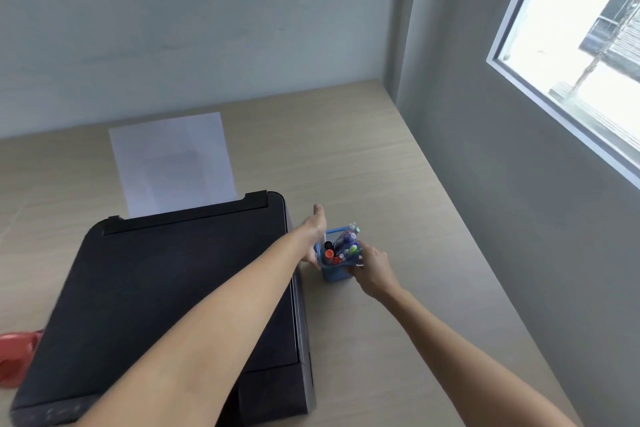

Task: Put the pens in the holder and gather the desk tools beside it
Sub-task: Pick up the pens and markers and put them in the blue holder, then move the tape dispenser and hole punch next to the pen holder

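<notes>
A blue mesh pen holder (pixel 333 273) stands on the light wooden desk (pixel 398 204), just right of a black printer. Several pens and markers (pixel 343 247) stick up out of it, among them orange, green and purple caps. My left hand (pixel 316 232) presses against the holder's left side, thumb raised. My right hand (pixel 372 269) grips the holder's right front corner. Both hands are around the holder, which seems to rest on the desk.
The black printer (pixel 166 305) fills the desk's left part, with white paper (pixel 173 163) standing in its rear tray. A red object (pixel 15 355) pokes out at the printer's left edge. A grey wall and a window (pixel 581 28) border the desk on the right.
</notes>
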The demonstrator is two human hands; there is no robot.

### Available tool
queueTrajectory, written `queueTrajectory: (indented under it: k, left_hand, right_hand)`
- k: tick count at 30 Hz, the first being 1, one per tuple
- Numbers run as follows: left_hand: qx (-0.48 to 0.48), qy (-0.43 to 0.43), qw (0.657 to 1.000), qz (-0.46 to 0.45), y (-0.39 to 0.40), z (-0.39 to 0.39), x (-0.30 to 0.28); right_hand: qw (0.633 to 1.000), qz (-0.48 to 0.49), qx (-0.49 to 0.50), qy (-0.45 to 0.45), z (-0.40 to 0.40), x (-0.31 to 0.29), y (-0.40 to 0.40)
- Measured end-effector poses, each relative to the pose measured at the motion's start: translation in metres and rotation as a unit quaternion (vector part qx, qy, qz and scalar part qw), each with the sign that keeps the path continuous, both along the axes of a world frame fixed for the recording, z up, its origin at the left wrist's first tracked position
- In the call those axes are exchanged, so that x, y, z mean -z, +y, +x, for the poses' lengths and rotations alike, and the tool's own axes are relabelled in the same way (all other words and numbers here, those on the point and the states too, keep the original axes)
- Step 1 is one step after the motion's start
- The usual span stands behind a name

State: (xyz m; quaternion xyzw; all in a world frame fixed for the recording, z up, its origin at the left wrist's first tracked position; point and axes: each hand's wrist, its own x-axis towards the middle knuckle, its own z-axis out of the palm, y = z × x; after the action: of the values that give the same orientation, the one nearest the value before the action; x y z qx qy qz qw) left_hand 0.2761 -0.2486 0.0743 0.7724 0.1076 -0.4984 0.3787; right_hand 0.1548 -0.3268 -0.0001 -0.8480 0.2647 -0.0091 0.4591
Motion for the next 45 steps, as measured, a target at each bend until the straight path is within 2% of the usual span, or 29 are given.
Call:
queueTrajectory:
  k: [10, 15, 19, 22, 27, 30, 34, 37, 40, 42, 43, 45]
  left_hand:
    - [-0.026, -0.007, 1.0, -0.013, -0.001, 0.008, -0.011]
    - [-0.007, -0.008, 1.0, -0.028, 0.006, -0.005, -0.039]
    - [0.023, -0.049, 0.995, -0.079, 0.027, -0.014, -0.074]
    - [0.026, -0.062, 0.987, -0.145, 0.06, -0.022, -0.11]
    - [-0.027, -0.149, 0.958, -0.243, 0.158, -0.032, -0.15]
    - [-0.083, -0.218, 0.941, -0.247, 0.243, -0.036, -0.151]
    - [-0.179, -0.304, 0.916, -0.192, 0.365, -0.046, -0.126]
    - [-0.235, -0.345, 0.901, -0.118, 0.453, -0.058, -0.093]
    - [-0.221, -0.401, 0.888, 0.055, 0.542, -0.074, -0.054]
    - [-0.202, -0.421, 0.861, 0.202, 0.597, -0.089, -0.03]
    - [-0.204, -0.417, 0.848, 0.255, 0.623, -0.096, -0.019]
    - [-0.221, -0.372, 0.85, 0.3, 0.668, -0.108, 0.003]
  right_hand:
    - [0.999, -0.011, -0.026, 0.024, 0.011, 0.0, -0.01]
    - [0.995, -0.072, -0.028, 0.069, 0.001, -0.021, -0.022]
    - [0.991, -0.129, 0.043, 0.002, -0.005, -0.069, -0.02]
    - [0.983, -0.161, 0.054, -0.066, -0.002, -0.112, -0.005]
    - [0.977, -0.16, -0.009, -0.139, 0.028, -0.159, 0.066]
    - [0.971, -0.155, -0.084, -0.16, 0.051, -0.17, 0.133]
    - [0.954, -0.151, -0.192, -0.175, 0.082, -0.174, 0.233]
    - [0.942, -0.135, -0.254, -0.173, 0.102, -0.172, 0.303]
    - [0.929, -0.121, -0.309, -0.164, 0.119, -0.163, 0.372]
    - [0.924, -0.114, -0.335, -0.146, 0.129, -0.154, 0.414]
    - [0.922, -0.115, -0.346, -0.128, 0.135, -0.147, 0.433]
    - [0.921, -0.121, -0.364, -0.072, 0.148, -0.132, 0.465]
